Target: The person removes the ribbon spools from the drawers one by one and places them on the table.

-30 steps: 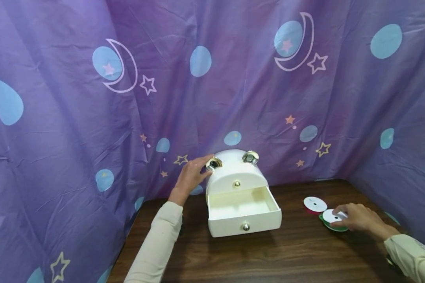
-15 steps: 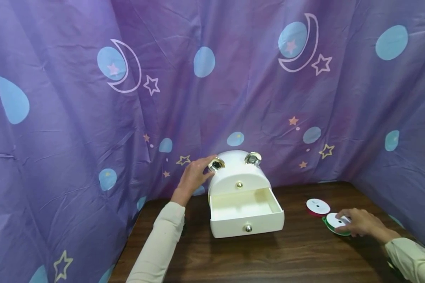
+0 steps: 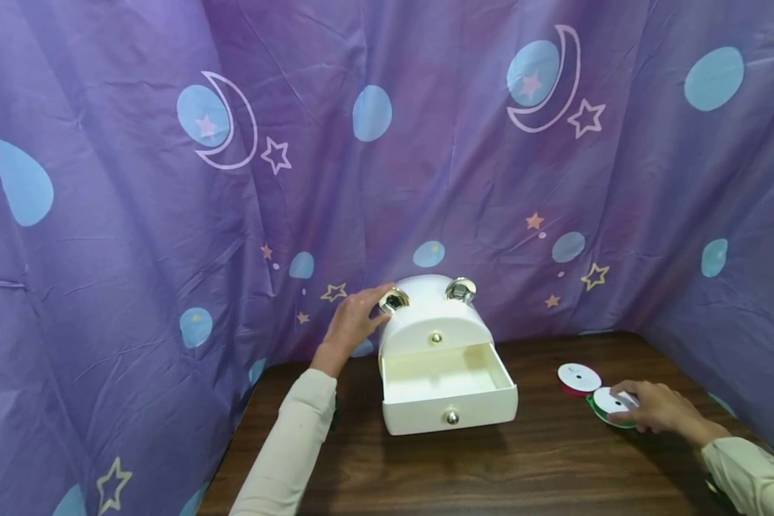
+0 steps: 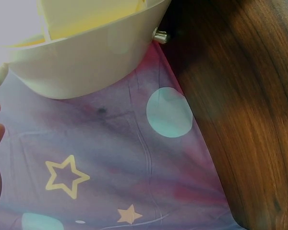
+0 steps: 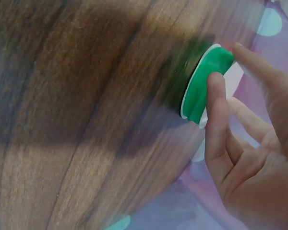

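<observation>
Step in hand, as I read it: getting a grip on the green spool [image 3: 609, 398] with the right hand [image 3: 661, 408], while the left hand [image 3: 351, 322] steadies the white box [image 3: 438, 297] by its gold ear [image 3: 395, 301]. Spool lies flat on the tabletop [image 3: 503, 466], near the right edge, toward the back right corner; red spool [image 3: 580, 380] just beside it, touching or not can't tell.

Right hand: narrow, thumb and fingers pinching the green spool across its rim. Left hand: fingers and thumb round the ear. Box is at the back edge, about midway along; lower drawer [image 3: 426, 417] pulled out toward the front edge, nothing visible inside.

Next move probably calls for a firm pinch and a straight lift, without nudging the red spool.

Versus half a second ago: practically no change. Versus one second ago: whole view sits slightly further right, likely head motion; drawer equally far out, both spools on the tabletop.
</observation>
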Tool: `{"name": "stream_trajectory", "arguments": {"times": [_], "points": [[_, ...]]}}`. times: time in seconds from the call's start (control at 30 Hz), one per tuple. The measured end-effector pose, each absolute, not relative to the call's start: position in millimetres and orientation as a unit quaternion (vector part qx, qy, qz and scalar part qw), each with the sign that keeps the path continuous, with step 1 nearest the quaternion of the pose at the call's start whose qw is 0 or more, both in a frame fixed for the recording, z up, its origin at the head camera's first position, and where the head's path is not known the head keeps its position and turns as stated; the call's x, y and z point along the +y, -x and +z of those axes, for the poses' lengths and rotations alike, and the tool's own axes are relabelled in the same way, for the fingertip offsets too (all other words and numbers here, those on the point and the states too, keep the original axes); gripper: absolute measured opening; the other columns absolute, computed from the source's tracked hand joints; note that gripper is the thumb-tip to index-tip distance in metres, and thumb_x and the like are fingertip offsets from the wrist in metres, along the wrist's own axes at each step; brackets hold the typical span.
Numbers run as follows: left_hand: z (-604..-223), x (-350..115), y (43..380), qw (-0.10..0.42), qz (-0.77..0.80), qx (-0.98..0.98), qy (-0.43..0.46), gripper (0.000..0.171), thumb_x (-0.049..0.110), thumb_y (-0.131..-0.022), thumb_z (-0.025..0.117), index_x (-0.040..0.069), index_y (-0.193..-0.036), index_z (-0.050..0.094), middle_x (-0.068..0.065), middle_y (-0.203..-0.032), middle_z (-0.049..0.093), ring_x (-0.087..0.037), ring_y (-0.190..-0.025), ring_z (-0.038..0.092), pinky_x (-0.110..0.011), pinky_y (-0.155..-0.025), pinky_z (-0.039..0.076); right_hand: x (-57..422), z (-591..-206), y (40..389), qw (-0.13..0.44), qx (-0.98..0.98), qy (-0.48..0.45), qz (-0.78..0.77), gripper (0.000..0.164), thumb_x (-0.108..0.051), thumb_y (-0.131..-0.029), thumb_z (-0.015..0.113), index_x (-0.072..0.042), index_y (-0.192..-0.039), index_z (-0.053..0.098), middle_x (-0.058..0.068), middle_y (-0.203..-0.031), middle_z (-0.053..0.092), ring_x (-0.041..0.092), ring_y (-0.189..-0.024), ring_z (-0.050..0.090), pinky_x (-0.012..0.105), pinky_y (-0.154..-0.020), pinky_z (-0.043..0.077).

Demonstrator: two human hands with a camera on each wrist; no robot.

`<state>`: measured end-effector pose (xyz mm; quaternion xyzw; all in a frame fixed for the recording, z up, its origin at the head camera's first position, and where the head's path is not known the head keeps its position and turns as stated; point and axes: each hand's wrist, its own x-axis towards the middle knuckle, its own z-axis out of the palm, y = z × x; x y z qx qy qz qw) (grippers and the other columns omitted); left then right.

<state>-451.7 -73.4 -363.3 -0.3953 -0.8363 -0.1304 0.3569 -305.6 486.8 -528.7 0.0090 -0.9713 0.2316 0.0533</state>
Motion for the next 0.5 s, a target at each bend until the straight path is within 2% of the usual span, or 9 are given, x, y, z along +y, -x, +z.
{"name": "stream_trajectory", "arguments": {"times": [0.13, 0.3, 0.4, 0.47, 0.5], "points": [[-363.6, -73.3, 451.8, 0.359, -0.129, -0.835, 0.397, 0.068, 0.023, -0.086, 0.087, 0.014, -0.148, 0.059, -0.008, -0.140, 0.067, -0.029, -0.119, 0.069, -0.038, -0.099, 0.059, 487.2, -527.2, 303.0, 0.063, -0.970, -0.016, 0.233, 0.077, -0.049, -0.080, 0.086, 0.003, -0.132, 0.064, -0.003, -0.054, 0.058, 0.015, -0.046, 0.056, 0.031, -0.041, 0.047], [-363.4, -73.1, 451.5, 0.360, -0.129, -0.835, 0.396, 0.068, 0.022, -0.086, 0.088, 0.014, -0.148, 0.060, -0.007, -0.140, 0.066, -0.028, -0.120, 0.068, -0.038, -0.101, 0.058, 486.7, -515.5, 301.5, 0.111, -0.974, -0.025, 0.198, 0.079, -0.053, -0.085, 0.081, 0.004, -0.136, 0.062, -0.004, -0.057, 0.058, 0.016, -0.051, 0.056, 0.033, -0.044, 0.042], [-363.5, -73.1, 451.3, 0.359, -0.132, -0.835, 0.395, 0.068, 0.022, -0.085, 0.088, 0.013, -0.147, 0.060, -0.007, -0.140, 0.066, -0.028, -0.121, 0.068, -0.038, -0.101, 0.058, 485.2, -506.2, 302.9, 0.158, -0.971, -0.026, 0.176, 0.075, -0.054, -0.085, 0.082, 0.001, -0.134, 0.065, 0.015, -0.081, 0.072, 0.026, -0.067, 0.065, 0.038, -0.048, 0.045], [-363.4, -72.8, 451.0, 0.358, -0.133, -0.836, 0.394, 0.068, 0.022, -0.085, 0.088, 0.013, -0.147, 0.060, -0.007, -0.141, 0.066, -0.028, -0.121, 0.068, -0.038, -0.101, 0.058, 483.4, -500.3, 304.5, 0.189, -0.967, -0.029, 0.167, 0.073, -0.054, -0.084, 0.082, 0.000, -0.132, 0.068, 0.026, -0.103, 0.073, 0.032, -0.077, 0.067, 0.041, -0.049, 0.047], [-363.4, -72.7, 450.9, 0.359, -0.132, -0.836, 0.393, 0.068, 0.022, -0.085, 0.088, 0.013, -0.147, 0.060, -0.007, -0.140, 0.066, -0.028, -0.121, 0.068, -0.038, -0.101, 0.058, 482.4, -497.5, 305.4, 0.197, -0.966, -0.031, 0.168, 0.074, -0.055, -0.084, 0.082, -0.001, -0.131, 0.068, 0.028, -0.108, 0.072, 0.032, -0.076, 0.068, 0.041, -0.049, 0.048]]}}
